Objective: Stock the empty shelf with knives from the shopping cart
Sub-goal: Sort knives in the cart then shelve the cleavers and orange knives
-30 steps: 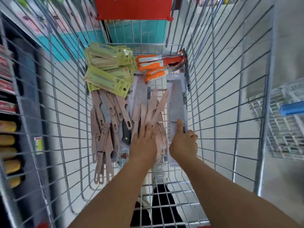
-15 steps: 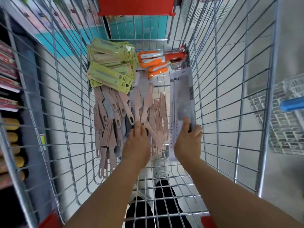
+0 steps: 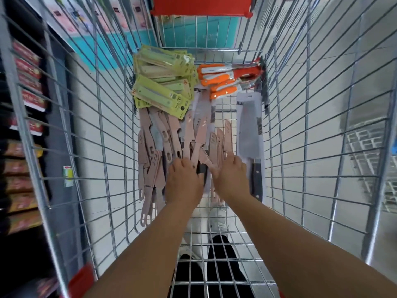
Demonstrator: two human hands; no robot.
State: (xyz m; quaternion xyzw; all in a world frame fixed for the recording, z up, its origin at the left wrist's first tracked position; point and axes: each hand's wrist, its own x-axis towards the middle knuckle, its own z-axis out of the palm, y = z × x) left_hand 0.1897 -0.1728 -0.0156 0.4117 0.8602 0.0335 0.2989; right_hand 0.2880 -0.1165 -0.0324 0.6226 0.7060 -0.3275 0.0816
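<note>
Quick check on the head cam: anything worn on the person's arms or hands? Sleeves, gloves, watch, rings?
Nothing worn that shows. Both forearms are bare from the bottom edge of the frame to the wrist, with no sleeve cuff in view. The left hand and right hand have no gloves, and no watch, band or ring is visible. Fingertips are partly hidden among the knives, so nails cannot be judged.

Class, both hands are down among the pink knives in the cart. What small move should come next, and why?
Probably close the fingers around a few pink knives and lift: both the left hand and the right hand already rest on that pile, and nothing is raised yet.
</note>
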